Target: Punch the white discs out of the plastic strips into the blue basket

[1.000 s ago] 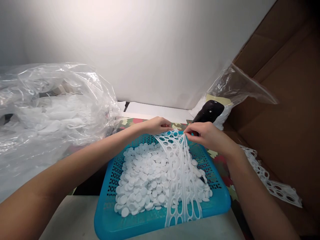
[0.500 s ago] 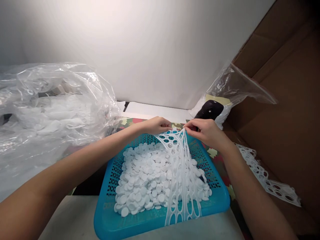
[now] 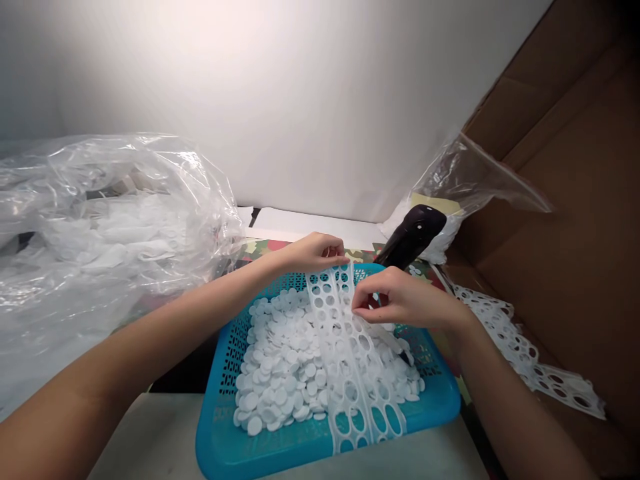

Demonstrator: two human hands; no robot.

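Note:
A blue plastic basket [image 3: 300, 453] holds a heap of small white discs [image 3: 280, 360]. Across the heap, from the far rim to over the near one, hangs a white sheet punched with round holes [image 3: 345, 373]. My left hand [image 3: 317, 252] pinches the sheet's top end at the far rim. Lower down on its right edge, my right hand [image 3: 393, 298] has thumb and fingertips closed against the sheet. A dark-tipped, pale slim tool [image 3: 403, 353], partly covered, lies on the discs at the right.
Clear plastic bags with white pieces [image 3: 130, 227] fill the left side. Behind the basket stands a black handle-like object [image 3: 415, 230] before a clear bag [image 3: 450, 173]. More punched sheets [image 3: 545, 373] lie at right, beside a cardboard wall [image 3: 575, 220].
My right hand has come down and toward me from the sheet's top end. The sheet, bunched before, now lies spread wider and flatter. My left hand stays at the far rim.

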